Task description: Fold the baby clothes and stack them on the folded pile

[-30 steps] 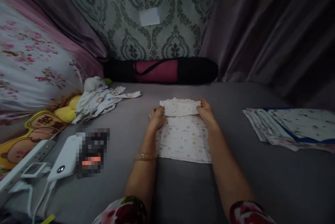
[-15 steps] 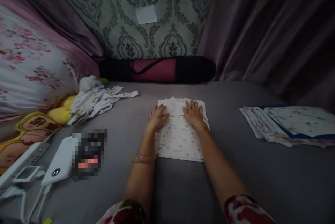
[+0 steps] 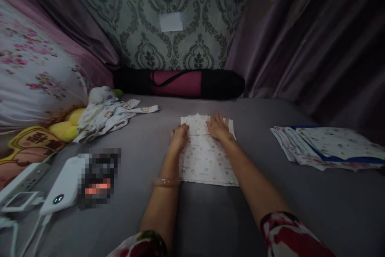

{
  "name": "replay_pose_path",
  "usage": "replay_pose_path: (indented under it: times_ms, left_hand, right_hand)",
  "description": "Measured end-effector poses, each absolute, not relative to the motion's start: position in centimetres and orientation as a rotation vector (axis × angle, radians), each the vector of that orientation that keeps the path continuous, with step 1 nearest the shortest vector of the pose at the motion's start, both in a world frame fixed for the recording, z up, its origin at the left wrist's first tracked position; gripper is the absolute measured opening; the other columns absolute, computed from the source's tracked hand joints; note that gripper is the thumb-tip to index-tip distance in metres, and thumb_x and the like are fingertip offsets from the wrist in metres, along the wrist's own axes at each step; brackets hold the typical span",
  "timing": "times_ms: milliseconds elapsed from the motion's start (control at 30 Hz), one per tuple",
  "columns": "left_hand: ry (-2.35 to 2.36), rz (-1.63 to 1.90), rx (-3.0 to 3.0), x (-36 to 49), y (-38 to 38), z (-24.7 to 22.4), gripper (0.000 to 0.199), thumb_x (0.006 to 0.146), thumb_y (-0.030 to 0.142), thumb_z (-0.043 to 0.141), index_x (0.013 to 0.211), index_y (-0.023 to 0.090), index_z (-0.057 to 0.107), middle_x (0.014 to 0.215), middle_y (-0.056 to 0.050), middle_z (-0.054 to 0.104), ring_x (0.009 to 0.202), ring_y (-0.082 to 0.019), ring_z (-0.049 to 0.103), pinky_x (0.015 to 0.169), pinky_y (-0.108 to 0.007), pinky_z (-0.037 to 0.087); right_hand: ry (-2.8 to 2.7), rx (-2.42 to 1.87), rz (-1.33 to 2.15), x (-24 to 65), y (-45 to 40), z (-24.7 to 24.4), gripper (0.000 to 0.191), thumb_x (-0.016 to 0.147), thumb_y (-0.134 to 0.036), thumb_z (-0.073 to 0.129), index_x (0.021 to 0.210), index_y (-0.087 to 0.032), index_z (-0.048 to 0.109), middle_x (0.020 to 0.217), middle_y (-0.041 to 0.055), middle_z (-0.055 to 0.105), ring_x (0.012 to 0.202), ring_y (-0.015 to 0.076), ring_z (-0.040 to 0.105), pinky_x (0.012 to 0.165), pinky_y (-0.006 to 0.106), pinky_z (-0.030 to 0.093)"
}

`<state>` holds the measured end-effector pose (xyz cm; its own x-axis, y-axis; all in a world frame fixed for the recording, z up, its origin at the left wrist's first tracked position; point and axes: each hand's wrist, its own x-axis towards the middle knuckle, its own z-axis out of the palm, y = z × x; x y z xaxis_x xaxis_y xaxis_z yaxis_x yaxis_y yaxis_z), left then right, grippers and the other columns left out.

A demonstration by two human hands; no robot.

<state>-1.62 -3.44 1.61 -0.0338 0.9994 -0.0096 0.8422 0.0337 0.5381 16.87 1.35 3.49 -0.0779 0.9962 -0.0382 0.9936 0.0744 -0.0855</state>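
Observation:
A white cloth garment [image 3: 203, 160] with small printed figures lies on the grey sheet in front of me, its far part folded over. My left hand [image 3: 179, 136] is at its left edge near the fold, fingers bent and close together at the cloth's edge; whether they pinch it is hard to see. Flat on the upper right part of the cloth rests my right hand [image 3: 219, 128], its fingers spread.
Folded clothes [image 3: 339, 142] are stacked at the right. Loose printed clothing [image 3: 105, 118] and plush toys [image 3: 67, 126] lie at the left, near a white power bank [image 3: 63, 185] and a power strip [image 3: 25, 181]. A black and pink bag [image 3: 180, 83] lies along the wall.
My left hand has drawn its fingers in and moved to the cloth's left edge. My right hand has shifted slightly left on the cloth. The camera view has moved a little.

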Motion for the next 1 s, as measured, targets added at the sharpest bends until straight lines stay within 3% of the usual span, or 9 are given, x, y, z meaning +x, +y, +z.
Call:
replay_pose_path:
  times_ms: [200,333,433,600,767,1000]
  left_hand:
    - [1.917,0.53,1.886,-1.8,-3.5,1.5,0.048,0.089,0.01,0.037,0.134,0.021,0.051,0.152,-0.006,0.038,0.142,-0.025,0.03,0.115,-0.045,0.019]
    - [1.91,0.549,1.866,-1.9,-3.6,2.0,0.049,0.088,0.008,0.036,0.134,0.019,0.049,0.152,-0.007,0.038,0.142,-0.023,0.03,0.115,-0.043,0.021]
    - [1.924,0.554,1.856,-2.0,-3.5,2.3,0.05,0.086,0.007,0.04,0.134,0.017,0.049,0.152,-0.009,0.038,0.14,-0.022,0.033,0.114,-0.041,0.024]
    - [1.985,0.565,1.887,-2.2,-3.4,2.3,0.042,0.086,0.013,0.045,0.127,0.018,0.055,0.146,-0.011,0.045,0.139,-0.028,0.033,0.111,-0.046,0.028]
    - [2.046,0.461,1.836,-2.4,-3.5,2.5,0.044,0.088,0.019,0.045,0.132,0.024,0.051,0.145,-0.011,0.044,0.141,-0.032,0.027,0.111,-0.053,0.025]
    - [2.017,0.453,1.794,-2.8,-3.5,3.4,0.047,0.085,0.014,0.045,0.13,0.023,0.053,0.139,-0.012,0.05,0.138,-0.031,0.033,0.109,-0.05,0.029]
  right_hand:
    - [-2.277,-2.029,0.123,16.9,1.8,1.5,0.06,0.099,-0.044,0.018,0.151,-0.014,0.028,0.158,0.0116,0.023,0.145,0.0273,0.016,0.115,0.052,0.011]
    - [-2.286,-2.064,0.215,16.7,2.2,1.7,0.061,0.099,-0.043,0.02,0.151,-0.013,0.027,0.159,0.014,0.019,0.146,0.029,0.013,0.115,0.054,0.011]
    - [-2.303,-1.947,0.081,15.3,2.1,2.4,0.058,0.099,-0.036,0.022,0.15,-0.012,0.028,0.158,0.0148,0.021,0.146,0.0274,0.015,0.116,0.052,0.009]
    - [-2.477,-1.676,0.117,11.8,2.3,2.4,0.061,0.099,-0.041,0.018,0.149,-0.008,0.029,0.158,0.0132,0.023,0.146,0.0238,0.014,0.118,0.046,0.007]
    - [-2.456,-1.793,0.218,10.8,3.2,1.3,0.065,0.099,-0.043,0.016,0.151,-0.004,0.024,0.159,0.0133,0.02,0.147,0.0237,0.012,0.118,0.045,0.006]
    - [-2.455,-1.745,0.199,10.1,3.1,1.7,0.063,0.099,-0.04,0.02,0.151,-0.005,0.024,0.159,0.0133,0.019,0.147,0.0246,0.012,0.117,0.046,0.005]
